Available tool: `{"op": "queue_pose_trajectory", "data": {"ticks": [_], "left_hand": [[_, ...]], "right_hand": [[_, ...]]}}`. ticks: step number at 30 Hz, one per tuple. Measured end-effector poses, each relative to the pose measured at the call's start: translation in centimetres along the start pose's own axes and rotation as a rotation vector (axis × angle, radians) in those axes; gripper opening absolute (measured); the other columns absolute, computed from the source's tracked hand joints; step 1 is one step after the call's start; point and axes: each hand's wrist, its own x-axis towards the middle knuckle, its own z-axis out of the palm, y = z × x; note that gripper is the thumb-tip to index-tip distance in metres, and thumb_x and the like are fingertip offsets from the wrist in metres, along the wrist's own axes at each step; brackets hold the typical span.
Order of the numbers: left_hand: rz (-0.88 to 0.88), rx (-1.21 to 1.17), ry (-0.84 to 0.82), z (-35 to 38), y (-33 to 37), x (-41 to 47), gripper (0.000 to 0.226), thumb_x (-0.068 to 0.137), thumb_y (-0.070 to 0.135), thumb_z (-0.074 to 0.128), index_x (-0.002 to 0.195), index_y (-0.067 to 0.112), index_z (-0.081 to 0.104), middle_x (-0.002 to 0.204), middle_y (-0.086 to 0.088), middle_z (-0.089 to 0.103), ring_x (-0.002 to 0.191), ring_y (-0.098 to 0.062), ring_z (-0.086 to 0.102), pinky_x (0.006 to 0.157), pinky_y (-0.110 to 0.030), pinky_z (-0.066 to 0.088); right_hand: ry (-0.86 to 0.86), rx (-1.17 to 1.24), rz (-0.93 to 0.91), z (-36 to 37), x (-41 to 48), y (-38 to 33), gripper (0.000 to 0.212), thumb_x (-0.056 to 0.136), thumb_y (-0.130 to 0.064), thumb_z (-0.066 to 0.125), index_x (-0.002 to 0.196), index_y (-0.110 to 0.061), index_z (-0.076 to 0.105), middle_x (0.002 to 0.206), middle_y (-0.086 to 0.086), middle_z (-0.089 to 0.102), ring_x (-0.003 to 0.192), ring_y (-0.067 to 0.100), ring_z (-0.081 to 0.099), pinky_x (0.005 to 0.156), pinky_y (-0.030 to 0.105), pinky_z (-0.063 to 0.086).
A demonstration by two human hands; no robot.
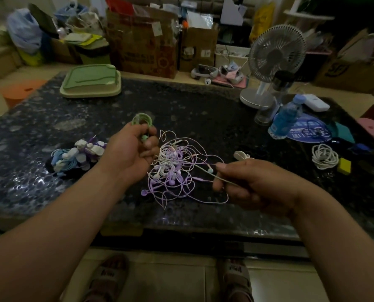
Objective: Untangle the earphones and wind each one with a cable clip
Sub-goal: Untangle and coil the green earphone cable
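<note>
1. Left hand [129,151] curled round green coil [141,121], just left of tangle [173,171].
2. Right hand [253,184] pinches one pale strand [200,169] leading out of the tangle, mid table [203,110].
3. Step: probably freeing one set, green one part wound.
4. Next: ease the strand out slowly or the knots tighten. Clip [239,155] lies just past right hand.
5. Wound pile [77,156] at left.

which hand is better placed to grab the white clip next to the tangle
Right, probably. The right hand lies right by the white clip, pinching only a thin cable. The left hand is across the tangle of earphones and grips the green coil.
</note>
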Motion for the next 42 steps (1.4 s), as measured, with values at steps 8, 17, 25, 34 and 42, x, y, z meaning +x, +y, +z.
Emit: {"op": "queue_pose_trajectory", "data": {"ticks": [8, 17, 25, 34, 42], "left_hand": [[-0.076, 0.046, -0.264, 3.3, -2.1, -2.8, 0.020, 0.107, 0.005, 0.037, 0.114, 0.009, 0.056, 0.102, -0.014, 0.073, 0.081, -0.020, 0.072, 0.069, -0.029, 0.062], [-0.117, 0.002, -0.283, 4.6, -3.2, -4.3, 0.030, 0.110, 0.000, 0.034, 0.136, 0.006, 0.047, 0.129, -0.024, 0.069, 0.119, -0.036, 0.070, 0.099, -0.043, 0.058], [-0.043, 0.187, -0.228, 4.2, -3.8, -3.9, 0.028, 0.109, 0.003, 0.041, 0.135, 0.012, 0.047, 0.130, -0.012, 0.072, 0.122, -0.025, 0.069, 0.106, -0.047, 0.053], [-0.010, 0.376, -0.252, 3.5, -4.2, -3.9, 0.024, 0.106, 0.005, 0.050, 0.130, 0.008, 0.053, 0.127, -0.009, 0.074, 0.124, -0.032, 0.067, 0.101, -0.044, 0.057], [0.310, 1.270, -0.276, 1.7, -3.6, -4.4, 0.036, 0.103, 0.007, 0.049, 0.107, 0.041, 0.061, 0.093, -0.003, 0.072, 0.086, -0.038, 0.069, 0.072, -0.062, 0.056]], "right_hand": [[0.142, -0.305, -0.130, 3.3, 1.1, 0.6, 0.048, 0.090, -0.063, 0.064, 0.128, -0.035, 0.062, 0.120, -0.015, 0.072, 0.108, -0.005, 0.068, 0.099, 0.027, 0.053], [0.105, -0.134, -0.253, 4.0, 2.3, 0.9, 0.071, 0.086, -0.024, 0.084, 0.146, -0.035, 0.048, 0.140, -0.013, 0.063, 0.132, 0.003, 0.057, 0.115, 0.040, 0.046], [0.501, -0.516, -0.264, 5.8, 1.9, 0.0, 0.047, 0.079, -0.071, 0.072, 0.105, -0.034, 0.058, 0.106, -0.015, 0.063, 0.092, 0.000, 0.061, 0.073, 0.027, 0.049], [0.346, 0.120, -0.205, 5.5, 2.9, 0.3, 0.011, 0.095, 0.003, 0.061, 0.103, -0.003, 0.065, 0.085, 0.008, 0.077, 0.075, 0.017, 0.075, 0.074, 0.031, 0.062], [0.317, -0.016, -0.217, 4.2, 2.2, 0.0, 0.022, 0.101, -0.036, 0.064, 0.097, -0.015, 0.068, 0.074, 0.000, 0.064, 0.064, 0.014, 0.061, 0.062, 0.029, 0.052]]}}
